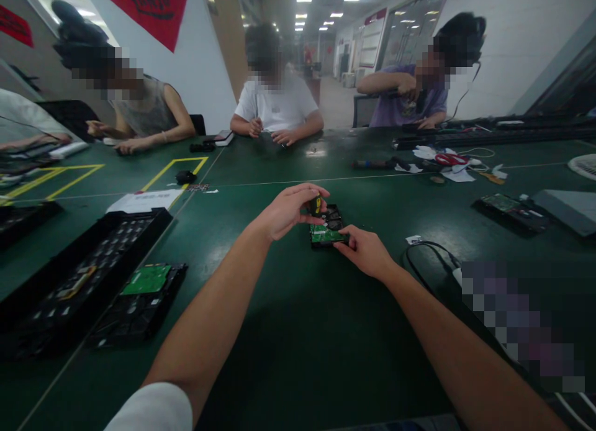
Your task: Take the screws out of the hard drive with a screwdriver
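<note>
A hard drive [327, 228] lies circuit-board side up, green board showing, on the dark green table [298, 331] in front of me. My left hand [288, 209] is closed around a small yellow-and-black screwdriver [316, 204], held upright over the drive's far end. My right hand [365, 251] rests against the drive's near right corner, fingers pinched on its edge.
At the left lie a second drive with a green board [146, 294] and a long black tray [74, 276]. A black cable [428, 257] curls at the right. Further drives [507, 207], tools and papers [447, 161] lie beyond. Three people sit along the far side.
</note>
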Tool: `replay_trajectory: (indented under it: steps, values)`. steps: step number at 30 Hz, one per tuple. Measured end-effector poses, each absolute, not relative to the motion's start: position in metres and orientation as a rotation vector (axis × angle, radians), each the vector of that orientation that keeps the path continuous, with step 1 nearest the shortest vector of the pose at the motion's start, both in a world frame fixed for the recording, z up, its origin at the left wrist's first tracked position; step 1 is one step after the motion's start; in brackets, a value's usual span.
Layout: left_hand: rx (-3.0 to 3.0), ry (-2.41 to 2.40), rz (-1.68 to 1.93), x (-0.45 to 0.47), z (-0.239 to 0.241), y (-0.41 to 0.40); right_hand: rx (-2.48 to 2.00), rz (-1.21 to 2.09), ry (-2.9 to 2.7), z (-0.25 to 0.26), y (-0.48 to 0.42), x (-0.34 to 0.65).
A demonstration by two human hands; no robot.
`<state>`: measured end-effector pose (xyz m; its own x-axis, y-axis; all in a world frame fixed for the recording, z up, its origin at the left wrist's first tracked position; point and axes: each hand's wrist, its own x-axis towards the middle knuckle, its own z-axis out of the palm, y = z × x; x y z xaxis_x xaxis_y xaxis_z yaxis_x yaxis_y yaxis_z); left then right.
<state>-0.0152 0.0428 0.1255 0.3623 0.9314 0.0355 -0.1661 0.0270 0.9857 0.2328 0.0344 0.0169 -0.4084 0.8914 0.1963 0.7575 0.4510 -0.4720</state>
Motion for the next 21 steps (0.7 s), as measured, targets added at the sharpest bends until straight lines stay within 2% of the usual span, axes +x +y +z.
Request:
replay_trajectory:
  steps: [21]
  values:
    - [1.425,0.950,1.048,-0.0147,0.1267,0.0427,-1.397,0.424,-2.302,0.0182,0.0344,0.2324]
